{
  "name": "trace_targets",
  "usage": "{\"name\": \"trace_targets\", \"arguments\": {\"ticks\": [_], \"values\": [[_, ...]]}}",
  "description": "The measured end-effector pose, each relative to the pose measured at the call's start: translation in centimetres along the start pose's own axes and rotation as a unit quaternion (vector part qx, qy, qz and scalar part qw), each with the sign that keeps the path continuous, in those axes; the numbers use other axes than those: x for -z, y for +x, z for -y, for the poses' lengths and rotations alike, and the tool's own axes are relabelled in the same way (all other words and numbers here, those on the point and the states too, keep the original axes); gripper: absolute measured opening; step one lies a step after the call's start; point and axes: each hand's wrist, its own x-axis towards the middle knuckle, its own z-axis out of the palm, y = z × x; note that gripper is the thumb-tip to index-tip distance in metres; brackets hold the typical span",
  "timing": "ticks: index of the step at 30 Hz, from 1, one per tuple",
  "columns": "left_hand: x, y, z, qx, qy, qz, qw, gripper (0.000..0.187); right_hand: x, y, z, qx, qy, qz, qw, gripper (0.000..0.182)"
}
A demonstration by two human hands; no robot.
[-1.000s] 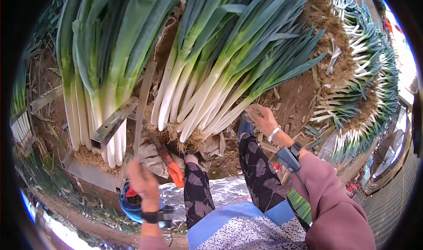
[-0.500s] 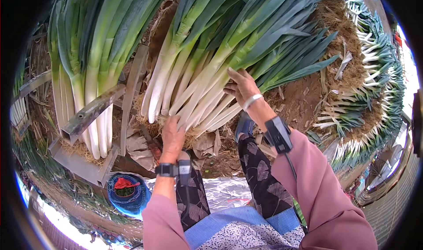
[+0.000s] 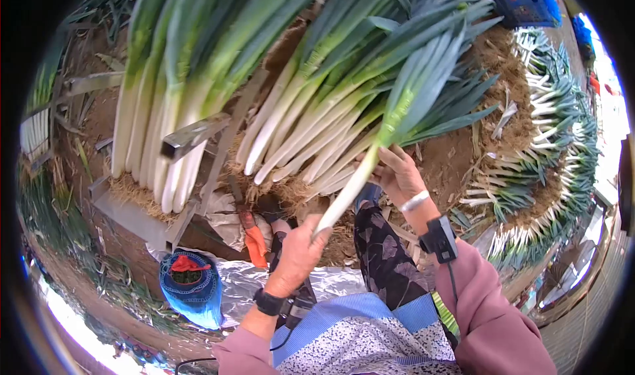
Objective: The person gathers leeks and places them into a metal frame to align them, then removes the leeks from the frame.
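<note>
My left hand [image 3: 301, 250] is closed around the root end of a single leek [image 3: 352, 191], hiding its roots. The leek slants up and away to the right, its white shank bare and its green leaves fanned over the pile. My right hand [image 3: 399, 176] has its fingers against the shank, near where white turns green; part of the grip is hidden. Just beyond both hands lies a pile of leeks [image 3: 311, 137], roots toward me. Left of it, a bunch of leeks [image 3: 139, 127] stands in a metal frame [image 3: 195, 137].
An orange-handled tool [image 3: 254, 244] lies near my left leg. Beside it on the left sits a blue bag [image 3: 195, 299] with red cloth on top. Many leeks [image 3: 542, 110] are stacked in a curved row at right. A blue crate [image 3: 522, 1] stands at the far right.
A leek has been drawn off the pile toward me, its root end now in my left hand. My right hand has moved down and slightly right to its shank. The view has shifted.
</note>
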Motion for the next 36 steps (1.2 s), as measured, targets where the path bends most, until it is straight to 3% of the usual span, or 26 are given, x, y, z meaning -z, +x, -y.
{"name": "trace_targets", "arguments": {"ticks": [4, 6, 13, 14, 16, 17, 18, 20, 25, 28, 36], "values": [[1.9, -3.9, 0.0, -0.185, 0.174, -0.088, 0.963, 0.038, -2.4, -3.5, 1.4, 0.007, 0.153, -0.032, 0.988, 0.056], [3.4, -5.9, 0.0, -0.206, 0.196, -0.089, 0.954, 0.038, -3.6, -4.2, 3.4, 0.037, 0.240, 0.076, 0.967, 0.061], [12.0, -8.7, -1.1, -0.290, 0.206, -0.276, 0.893, 0.046, -17.5, -8.8, 10.9, 0.251, -0.005, 0.209, 0.945, 0.065], [13.4, -8.6, -1.3, -0.302, 0.211, -0.328, 0.870, 0.047, -18.9, -8.1, 12.0, 0.241, -0.075, 0.325, 0.912, 0.062], [16.6, -7.9, -1.6, -0.321, 0.208, -0.409, 0.828, 0.049, -22.2, -6.2, 13.2, 0.191, -0.073, 0.383, 0.901, 0.060], [18.1, -7.6, -1.7, -0.301, 0.211, -0.439, 0.820, 0.051, -24.1, -5.3, 13.2, 0.229, -0.029, 0.330, 0.915, 0.054], [19.9, -7.0, -1.8, -0.291, 0.219, -0.462, 0.809, 0.051, -26.1, -4.0, 13.2, 0.225, -0.033, 0.339, 0.913, 0.054], [22.8, -5.5, -1.7, -0.259, 0.234, -0.516, 0.782, 0.045, -30.0, -1.2, 13.1, 0.244, -0.108, 0.249, 0.931, 0.053], [27.3, -1.2, 0.4, -0.230, 0.225, -0.611, 0.723, 0.042, -35.4, 5.7, 9.9, 0.172, -0.105, 0.232, 0.952, 0.048], [28.7, 0.5, 2.0, -0.189, 0.220, -0.616, 0.732, 0.040, -36.4, 8.9, 8.4, 0.124, -0.121, 0.239, 0.956, 0.045], [31.5, 5.4, 1.4, -0.200, 0.248, -0.653, 0.687, 0.042, -38.2, 14.5, 9.6, 0.156, -0.157, 0.192, 0.956, 0.040]]}}
